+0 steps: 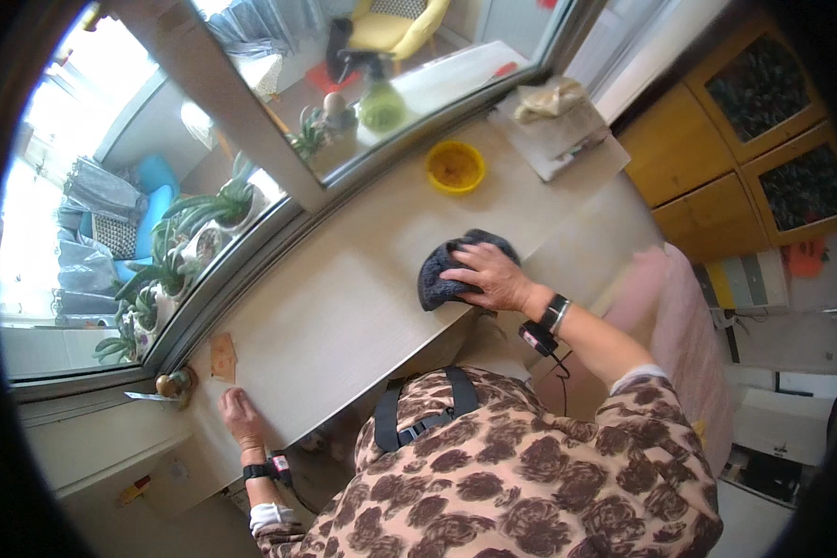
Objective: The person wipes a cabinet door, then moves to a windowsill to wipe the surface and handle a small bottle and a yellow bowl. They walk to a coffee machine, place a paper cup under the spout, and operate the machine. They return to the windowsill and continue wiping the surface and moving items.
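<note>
My right hand (492, 279) presses a dark grey cloth (438, 273) down on the white tabletop (335, 300), near its front edge. The fingers are spread over the cloth, which is partly bunched under them. At the left end of the tabletop rests my left hand (240, 417), its fingers bent and close together. Nothing is visible in it, though its palm side is hidden. Just beyond those fingertips lies a small orange-brown paper piece (223, 358).
Towards the window frame (314, 202) stands a round yellow bowl (455, 167). A pale crumpled cloth (549, 101) lies on a flat stack (565, 143) at the far right. A small brown figurine (176, 383) sits in the left corner. Behind the glass are potted plants (230, 202) and a green spray bottle (381, 101).
</note>
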Motion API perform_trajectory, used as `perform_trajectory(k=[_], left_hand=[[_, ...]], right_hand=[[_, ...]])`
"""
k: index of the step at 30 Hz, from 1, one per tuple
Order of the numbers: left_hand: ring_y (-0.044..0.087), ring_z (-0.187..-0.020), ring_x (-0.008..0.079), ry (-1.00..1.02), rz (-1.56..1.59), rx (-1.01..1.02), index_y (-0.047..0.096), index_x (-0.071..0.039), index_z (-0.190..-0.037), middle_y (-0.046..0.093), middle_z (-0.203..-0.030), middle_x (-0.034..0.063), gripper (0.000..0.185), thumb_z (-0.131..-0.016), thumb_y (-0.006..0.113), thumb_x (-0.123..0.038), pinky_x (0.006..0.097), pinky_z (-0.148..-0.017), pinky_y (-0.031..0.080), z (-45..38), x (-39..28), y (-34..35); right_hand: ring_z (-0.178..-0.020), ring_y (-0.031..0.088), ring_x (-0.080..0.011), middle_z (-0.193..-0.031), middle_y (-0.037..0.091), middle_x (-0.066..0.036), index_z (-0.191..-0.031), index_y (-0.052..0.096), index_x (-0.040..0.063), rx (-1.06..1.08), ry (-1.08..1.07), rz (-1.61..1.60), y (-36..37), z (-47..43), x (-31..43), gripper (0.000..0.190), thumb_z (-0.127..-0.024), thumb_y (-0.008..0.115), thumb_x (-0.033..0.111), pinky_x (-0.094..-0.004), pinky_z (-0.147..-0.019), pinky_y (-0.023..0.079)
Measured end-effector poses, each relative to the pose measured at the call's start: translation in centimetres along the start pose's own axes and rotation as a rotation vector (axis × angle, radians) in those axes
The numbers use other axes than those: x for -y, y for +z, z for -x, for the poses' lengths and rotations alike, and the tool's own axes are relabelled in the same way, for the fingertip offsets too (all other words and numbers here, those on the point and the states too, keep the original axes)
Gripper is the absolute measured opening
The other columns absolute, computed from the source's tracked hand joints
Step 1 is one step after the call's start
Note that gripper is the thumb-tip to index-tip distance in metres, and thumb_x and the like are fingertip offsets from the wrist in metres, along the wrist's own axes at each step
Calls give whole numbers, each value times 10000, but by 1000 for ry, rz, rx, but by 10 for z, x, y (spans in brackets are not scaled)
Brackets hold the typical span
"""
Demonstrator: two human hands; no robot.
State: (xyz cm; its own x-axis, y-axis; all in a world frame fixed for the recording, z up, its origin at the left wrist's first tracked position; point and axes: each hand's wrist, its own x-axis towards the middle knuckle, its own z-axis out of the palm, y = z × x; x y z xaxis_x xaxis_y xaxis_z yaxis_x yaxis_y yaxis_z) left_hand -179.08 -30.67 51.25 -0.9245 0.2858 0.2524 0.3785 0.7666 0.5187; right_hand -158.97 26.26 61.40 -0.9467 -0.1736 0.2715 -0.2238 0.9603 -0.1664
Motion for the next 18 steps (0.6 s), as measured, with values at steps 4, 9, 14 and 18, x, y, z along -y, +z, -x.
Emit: perform_trajectory(k=[4,9,14,18], left_hand=[[603,-1106,355,64,-98,-179,648,-11,-1074,656,-1106,173,195,-910,556,40,432,-978,478,-4,-33,-24],[610,-1124,354,176,165,19,655,-25,-1115,660,-1126,177,238,-886,619,30,427,-957,507,-4,-174,11],[605,-1140,376,353,295,320,608,-76,-1251,568,-1314,201,376,-882,669,-41,434,-942,524,-8,-292,54],[637,-1060,384,378,292,427,627,-100,-1200,565,-1319,187,347,-861,700,-88,439,-871,550,-18,-305,82]], right_hand=[[-1247,511,-330,-1292,579,-130,-1328,589,258,-20,109,-6,3,27,4,569,-786,755,313,-465,-1047,364],[-1227,511,-322,-1290,568,-130,-1331,580,264,-30,298,-73,-5,52,55,577,-786,758,326,-463,-1046,351],[-1298,461,-290,-1359,545,-98,-1335,582,258,144,215,-242,-5,66,112,584,-782,759,328,-457,-1081,324],[-1296,466,-281,-1354,550,-91,-1316,602,256,214,127,-309,4,62,134,584,-761,770,331,-457,-1078,331]])
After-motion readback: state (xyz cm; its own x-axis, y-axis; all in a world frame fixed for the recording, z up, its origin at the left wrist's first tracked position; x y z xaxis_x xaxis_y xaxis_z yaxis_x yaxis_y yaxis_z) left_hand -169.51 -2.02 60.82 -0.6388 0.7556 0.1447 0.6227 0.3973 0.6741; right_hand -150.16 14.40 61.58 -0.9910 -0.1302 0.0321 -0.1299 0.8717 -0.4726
